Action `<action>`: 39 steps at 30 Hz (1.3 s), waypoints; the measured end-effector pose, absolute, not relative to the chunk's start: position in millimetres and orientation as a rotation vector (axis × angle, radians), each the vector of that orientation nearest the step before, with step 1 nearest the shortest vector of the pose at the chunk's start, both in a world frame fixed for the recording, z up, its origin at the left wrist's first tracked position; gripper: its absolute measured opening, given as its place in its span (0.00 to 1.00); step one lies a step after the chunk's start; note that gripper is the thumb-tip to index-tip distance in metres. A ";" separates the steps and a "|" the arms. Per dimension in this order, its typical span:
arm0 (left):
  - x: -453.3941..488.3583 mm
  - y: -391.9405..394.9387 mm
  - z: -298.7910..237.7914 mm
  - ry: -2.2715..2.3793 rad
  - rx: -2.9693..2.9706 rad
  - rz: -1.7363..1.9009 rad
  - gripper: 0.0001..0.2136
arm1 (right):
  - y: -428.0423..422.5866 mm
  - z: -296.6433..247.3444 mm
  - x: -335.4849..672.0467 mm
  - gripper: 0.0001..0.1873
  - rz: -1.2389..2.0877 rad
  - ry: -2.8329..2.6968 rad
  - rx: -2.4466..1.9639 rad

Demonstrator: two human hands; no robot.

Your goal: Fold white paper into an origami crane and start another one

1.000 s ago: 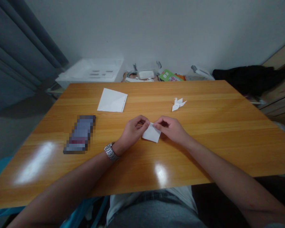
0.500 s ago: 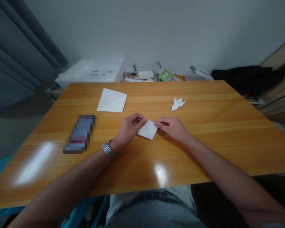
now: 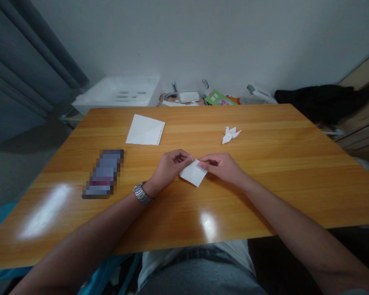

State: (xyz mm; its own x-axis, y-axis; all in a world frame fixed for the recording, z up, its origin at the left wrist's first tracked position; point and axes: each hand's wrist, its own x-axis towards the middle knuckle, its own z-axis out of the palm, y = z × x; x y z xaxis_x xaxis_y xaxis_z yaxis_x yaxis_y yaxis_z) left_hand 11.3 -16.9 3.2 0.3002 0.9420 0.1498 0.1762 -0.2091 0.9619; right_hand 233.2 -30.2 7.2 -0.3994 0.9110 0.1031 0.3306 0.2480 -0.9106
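Note:
A small white folded paper [image 3: 194, 174] is between my hands over the middle of the wooden table [image 3: 258, 143], one corner pointing toward me. My left hand [image 3: 172, 166] pinches its upper left edge between thumb and fingers. On the other side, my right hand [image 3: 223, 167] grips the upper right edge, its thumb on top of the sheet. The fingertips under the paper are hidden. Beyond my right hand stands a white origami crane [image 3: 230, 134]. A larger white sheet [image 3: 145, 130] with a perforated edge lies flat beyond my left hand.
A phone-like dark object [image 3: 103, 174], blurred by pixels, lies left of my left hand. Behind the table are a white plastic tray [image 3: 119, 92], a green booklet [image 3: 218, 98], cables and a white box [image 3: 189, 97]. Black cloth [image 3: 321, 100] lies at the right.
The small paper has shifted slightly toward me. My right thumb has slid inward along its top edge, and both hands have come a little closer together.

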 end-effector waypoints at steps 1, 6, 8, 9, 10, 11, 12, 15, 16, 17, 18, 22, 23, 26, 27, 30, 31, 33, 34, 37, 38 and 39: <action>12.0 -17.8 3.8 1.046 1.624 1.010 0.12 | -31.0 8.1 232.4 0.16 1.126 -1.866 -1.136; 12.6 -19.8 5.8 1.060 1.643 1.021 0.12 | -30.5 9.1 233.8 0.16 1.053 -1.837 -1.167; 11.8 -19.3 5.4 1.053 1.653 0.996 0.12 | -28.5 7.7 236.5 0.16 1.031 -1.808 -1.182; 11.4 -19.0 5.0 1.052 1.657 0.982 0.13 | -27.5 6.9 237.8 0.16 1.025 -1.798 -1.187; 11.0 -18.6 4.7 1.054 1.660 0.973 0.13 | -26.7 6.3 238.9 0.16 1.023 -1.790 -1.191; 10.6 -18.3 4.4 1.058 1.660 0.970 0.13 | -26.0 5.8 239.7 0.16 1.026 -1.787 -1.192; 10.2 -18.0 4.2 1.062 1.659 0.970 0.13 | -25.5 5.5 240.3 0.16 1.028 -1.787 -1.191; 8.9 -17.3 4.2 1.067 1.665 0.956 0.13 | -24.9 4.8 240.4 0.16 1.023 -1.799 -1.186; 8.5 -17.2 4.6 1.066 1.674 0.948 0.13 | -25.0 4.5 239.9 0.16 1.020 -1.806 -1.182; 8.3 -17.3 5.2 1.063 1.683 0.939 0.12 | -25.2 4.3 239.2 0.16 1.024 -1.811 -1.173; 8.2 -17.6 6.1 1.059 1.692 0.929 0.12 | -25.6 4.1 238.2 0.16 1.039 -1.807 -1.162; 10.8 -20.7 11.0 1.039 1.726 0.878 0.12 | -29.0 5.5 232.3 0.16 1.138 -1.730 -1.109; 12.0 -21.6 11.8 1.032 1.732 0.869 0.11 | -30.0 6.5 230.8 0.16 1.134 -1.719 -1.105; 15.0 -22.8 11.2 1.016 1.721 0.870 0.11 | -32.3 10.2 227.9 0.14 1.075 -1.714 -1.124; 15.5 -22.6 10.1 1.010 1.712 0.877 0.11 | -32.5 11.1 227.6 0.14 1.064 -1.711 -1.133; 14.6 -21.1 6.1 0.995 1.691 0.885 0.11 | -31.3 11.6 228.4 0.13 1.044 -1.675 -1.141; 13.8 -20.5 5.2 0.992 1.683 0.878 0.11 | -30.4 11.0 229.0 0.13 1.036 -1.659 -1.141; 12.5 -19.9 4.5 0.997 1.652 0.866 0.11 | -28.2 9.0 230.2 0.13 1.025 -1.625 -1.143; 12.2 -19.9 4.6 1.004 1.632 0.866 0.11 | -27.2 8.0 230.7 0.14 1.026 -1.606 -1.146; 12.5 -20.2 5.8 1.028 1.611 0.883 0.12 | -24.9 5.6 231.3 0.15 1.037 -1.549 -1.151; 12.8 -20.2 5.8 1.035 1.621 0.892 0.12 | -24.5 5.3 231.3 0.15 1.038 -1.536 -1.150; 13.0 -20.0 5.6 1.041 1.632 0.906 0.13 | -24.2 5.1 231.2 0.15 1.039 -1.528 -1.150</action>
